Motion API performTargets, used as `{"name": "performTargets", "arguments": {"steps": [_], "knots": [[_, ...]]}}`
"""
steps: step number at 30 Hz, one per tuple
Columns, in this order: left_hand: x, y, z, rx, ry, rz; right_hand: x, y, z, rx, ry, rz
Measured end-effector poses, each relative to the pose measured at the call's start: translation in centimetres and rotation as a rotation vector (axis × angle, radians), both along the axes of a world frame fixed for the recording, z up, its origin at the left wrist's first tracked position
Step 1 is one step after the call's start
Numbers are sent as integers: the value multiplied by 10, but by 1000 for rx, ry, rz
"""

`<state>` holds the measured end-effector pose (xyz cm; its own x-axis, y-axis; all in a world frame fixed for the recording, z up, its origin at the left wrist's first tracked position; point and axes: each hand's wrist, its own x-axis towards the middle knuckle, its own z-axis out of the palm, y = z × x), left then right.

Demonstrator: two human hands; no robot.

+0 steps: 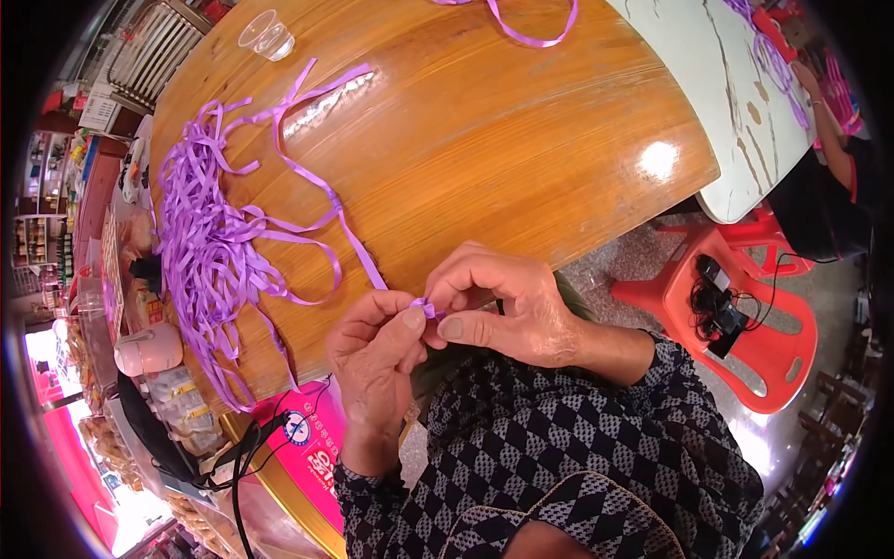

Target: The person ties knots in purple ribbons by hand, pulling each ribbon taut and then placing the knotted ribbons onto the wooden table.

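Note:
My left hand point(380, 347) pinches a purple ribbon point(361, 253) between thumb and fingers at the table's near edge. A small loop or fold of the ribbon stands up at those fingertips. My right hand point(507, 307) is curled close beside it, thumb and index finger at the folded bit; whether they grip it is partly hidden. From my fingers the ribbon runs up and left across the wooden table point(484, 140). It leads toward a big tangled heap of purple ribbon point(209, 233) on the table's left side.
A clear plastic cup point(267, 37) stands at the far left. More purple ribbon point(535, 41) lies at the far edge. To the right are a marble-patterned table point(717, 93), another person's arm point(833, 135) and a red plastic stool point(768, 359) bearing black cables point(717, 312). A pink container point(149, 350) stands at left.

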<state>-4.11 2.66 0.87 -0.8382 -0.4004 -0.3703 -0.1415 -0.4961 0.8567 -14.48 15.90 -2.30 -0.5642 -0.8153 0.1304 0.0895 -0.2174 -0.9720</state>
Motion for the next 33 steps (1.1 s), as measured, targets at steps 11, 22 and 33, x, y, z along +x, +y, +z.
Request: {"name": "performTargets", "arguments": {"steps": [11,22,33], "knots": [[-4,13,17,-577,143,137,4,-7,-3,-63,-130,-85],[-15,-3,53,-538,467,436,0,-9,6,-7,34,-68],[28,-38,30,-948,223,269,-9,-8,6,-33,277,-184]]}}
